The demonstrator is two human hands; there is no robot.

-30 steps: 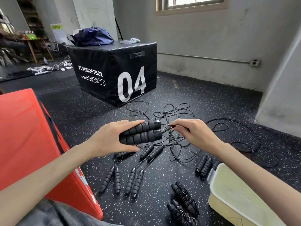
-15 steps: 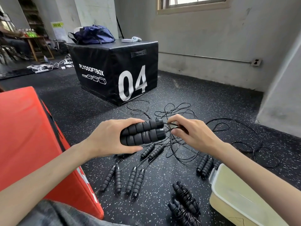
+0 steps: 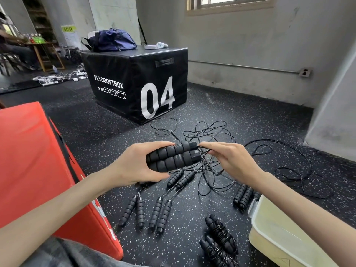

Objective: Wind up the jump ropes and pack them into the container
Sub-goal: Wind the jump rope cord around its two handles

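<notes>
Above the floor (image 3: 240, 120), in front of a black box (image 3: 134, 83), the left hand (image 3: 133, 166) gripped two rope handles (image 3: 173, 157) side by side while the right hand (image 3: 229, 160) pinched their cord (image 3: 207, 151), a pale container (image 3: 269, 234) nearer than the box.

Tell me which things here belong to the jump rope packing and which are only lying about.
Job: held handle pair, left hand, right hand, loose cords, floor handles, wound ropes, container.
Lying about: black box, blue bag, red box.
</notes>
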